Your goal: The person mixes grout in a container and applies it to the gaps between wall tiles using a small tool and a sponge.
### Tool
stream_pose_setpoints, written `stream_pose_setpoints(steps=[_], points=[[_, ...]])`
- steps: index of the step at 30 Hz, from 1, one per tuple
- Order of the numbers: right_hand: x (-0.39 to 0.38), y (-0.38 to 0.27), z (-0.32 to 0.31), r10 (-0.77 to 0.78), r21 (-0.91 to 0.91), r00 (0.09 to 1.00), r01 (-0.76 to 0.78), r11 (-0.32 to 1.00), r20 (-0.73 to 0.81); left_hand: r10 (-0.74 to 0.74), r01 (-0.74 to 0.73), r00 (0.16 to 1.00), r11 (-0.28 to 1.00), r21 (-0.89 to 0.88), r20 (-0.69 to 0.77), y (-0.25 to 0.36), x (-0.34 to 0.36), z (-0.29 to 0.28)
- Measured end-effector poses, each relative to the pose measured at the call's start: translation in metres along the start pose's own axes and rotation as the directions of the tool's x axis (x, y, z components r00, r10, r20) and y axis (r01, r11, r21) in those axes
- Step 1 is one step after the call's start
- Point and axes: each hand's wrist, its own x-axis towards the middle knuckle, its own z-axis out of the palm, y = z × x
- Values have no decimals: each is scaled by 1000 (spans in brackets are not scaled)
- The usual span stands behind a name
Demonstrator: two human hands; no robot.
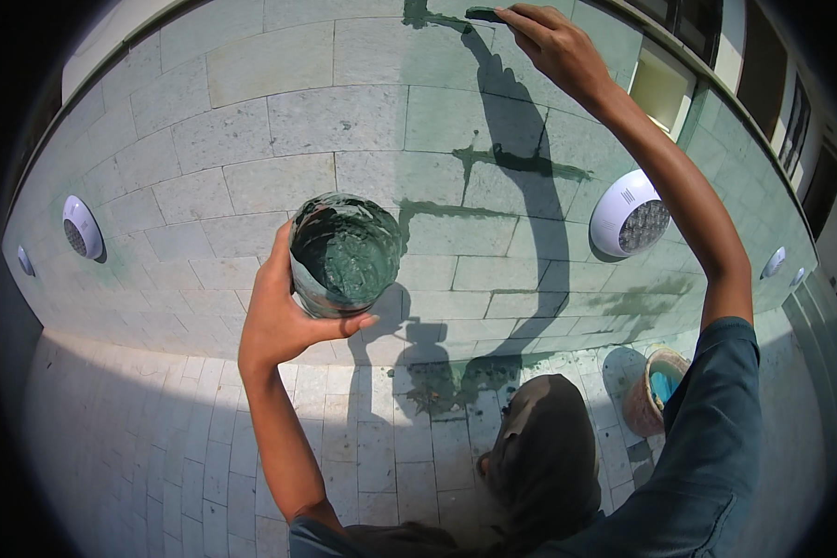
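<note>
My left hand [279, 312] grips a round tub [333, 300] from below and its left side, fingers partly hidden behind it. Thick dark green paste [349, 259] like grout lies inside and smears its inner wall. High up, my right hand [556, 51] pinches a small, flat, dark piece [483, 14], perhaps a spreader; its exact kind is unclear. The piece is close to the tiled wall [302, 56], beside a fresh dark green smear [437, 20]. More paste covers several tile joints lower down, around a wet streak [521, 164].
Round white pool lights [614, 209] stick out from the wall. A stained bucket [644, 409] with something blue inside stands at the lower right. A square recess [660, 88] opens near my right forearm. Green crumbs [437, 381] lie on the tiled floor [186, 446] along the wall's foot.
</note>
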Motion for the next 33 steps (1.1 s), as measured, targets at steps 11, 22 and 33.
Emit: stream_pose_setpoints(steps=[11, 22, 33], points=[[11, -13, 33, -192, -161, 973, 211, 964, 128, 6, -6, 1000, 1000, -8, -10, 5, 0, -1], [0, -6, -11, 216, 284, 953, -272, 919, 214, 19, -19, 1000, 1000, -1, -15, 4, -1, -4], [31, -26, 25, 90, 229, 991, -111, 967, 98, 23, -23, 1000, 1000, -8, -8, 6, -2, -5]])
